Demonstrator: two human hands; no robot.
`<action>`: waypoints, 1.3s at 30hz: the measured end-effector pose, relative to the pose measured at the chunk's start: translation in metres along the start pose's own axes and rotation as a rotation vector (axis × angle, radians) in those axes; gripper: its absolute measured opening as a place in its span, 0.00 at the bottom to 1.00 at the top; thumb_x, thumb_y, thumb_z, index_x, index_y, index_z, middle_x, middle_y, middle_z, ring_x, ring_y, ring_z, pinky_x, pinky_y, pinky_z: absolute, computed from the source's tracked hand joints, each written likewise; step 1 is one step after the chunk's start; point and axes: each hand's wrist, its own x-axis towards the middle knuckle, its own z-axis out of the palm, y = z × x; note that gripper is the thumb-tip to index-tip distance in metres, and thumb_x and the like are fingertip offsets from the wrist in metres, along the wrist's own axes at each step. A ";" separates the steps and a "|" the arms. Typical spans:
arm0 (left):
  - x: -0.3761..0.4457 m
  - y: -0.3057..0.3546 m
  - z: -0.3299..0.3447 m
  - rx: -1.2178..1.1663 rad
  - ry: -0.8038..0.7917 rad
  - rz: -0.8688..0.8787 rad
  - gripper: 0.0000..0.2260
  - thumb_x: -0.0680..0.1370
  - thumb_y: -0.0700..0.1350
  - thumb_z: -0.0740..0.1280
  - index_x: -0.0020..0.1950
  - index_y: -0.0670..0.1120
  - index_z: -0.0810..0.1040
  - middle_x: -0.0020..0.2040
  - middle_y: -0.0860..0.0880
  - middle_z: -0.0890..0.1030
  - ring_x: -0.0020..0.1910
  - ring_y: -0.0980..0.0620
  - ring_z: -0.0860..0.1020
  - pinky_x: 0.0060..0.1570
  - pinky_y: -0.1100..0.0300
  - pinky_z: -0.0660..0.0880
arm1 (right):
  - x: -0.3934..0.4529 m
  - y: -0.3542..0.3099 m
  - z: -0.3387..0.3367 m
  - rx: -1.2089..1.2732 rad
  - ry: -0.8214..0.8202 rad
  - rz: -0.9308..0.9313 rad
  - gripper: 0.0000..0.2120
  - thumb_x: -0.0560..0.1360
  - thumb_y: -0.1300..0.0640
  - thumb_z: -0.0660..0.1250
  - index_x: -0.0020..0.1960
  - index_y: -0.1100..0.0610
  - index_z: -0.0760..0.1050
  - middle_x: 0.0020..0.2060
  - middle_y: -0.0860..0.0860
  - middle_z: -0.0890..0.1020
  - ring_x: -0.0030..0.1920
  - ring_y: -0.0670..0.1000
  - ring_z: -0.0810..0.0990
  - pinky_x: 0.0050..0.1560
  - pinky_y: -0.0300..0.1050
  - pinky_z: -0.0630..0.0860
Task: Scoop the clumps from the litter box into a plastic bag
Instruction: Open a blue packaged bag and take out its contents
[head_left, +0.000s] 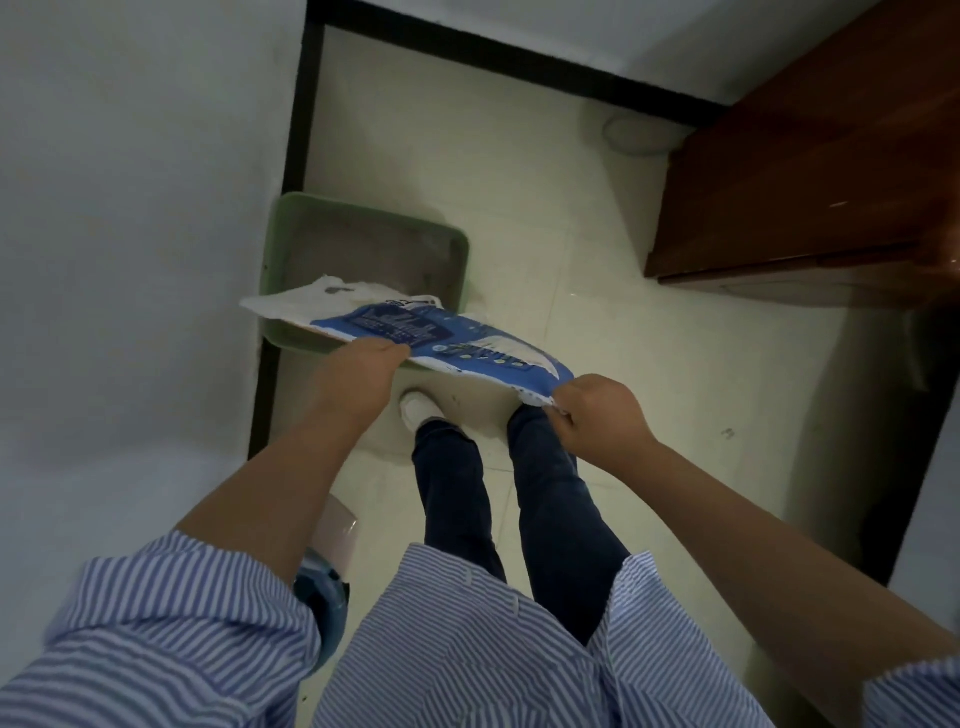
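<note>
A green litter box (291, 228) stands on the floor against the left wall, with grey litter inside. Above its near edge I hold a blue and white bag (441, 338) stretched out almost flat. My left hand (358, 371) grips the bag's near long edge around the middle. My right hand (597, 415) pinches the bag's right end. The bag's white far end hangs over the litter box and hides the box's near part. No scoop shows.
A brown wooden cabinet (805, 171) stands at the right. A round pale object (639, 132) lies on the floor by the far wall. A pinkish bin (343, 525) and a blue object (322, 587) sit by my left side. My legs stand on pale tiles.
</note>
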 end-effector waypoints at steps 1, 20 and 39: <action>-0.001 0.001 0.002 -0.054 -0.011 -0.042 0.17 0.68 0.24 0.66 0.56 0.31 0.78 0.53 0.30 0.79 0.53 0.33 0.78 0.53 0.44 0.75 | 0.000 0.001 0.000 -0.014 0.009 0.010 0.11 0.58 0.60 0.66 0.21 0.55 0.66 0.16 0.48 0.70 0.22 0.44 0.56 0.29 0.27 0.38; 0.015 0.023 0.002 -0.072 -0.017 0.181 0.12 0.63 0.30 0.60 0.42 0.30 0.80 0.38 0.33 0.81 0.35 0.34 0.81 0.33 0.42 0.77 | -0.032 0.008 0.021 -0.002 -0.029 0.123 0.07 0.56 0.59 0.67 0.22 0.57 0.72 0.16 0.49 0.73 0.15 0.49 0.70 0.21 0.30 0.48; 0.048 0.063 -0.004 0.005 -0.125 0.134 0.15 0.69 0.23 0.61 0.53 0.31 0.78 0.50 0.32 0.78 0.51 0.35 0.76 0.49 0.45 0.72 | -0.042 0.038 0.007 -0.021 0.178 0.148 0.17 0.56 0.58 0.66 0.25 0.50 0.56 0.14 0.48 0.70 0.20 0.45 0.55 0.31 0.29 0.35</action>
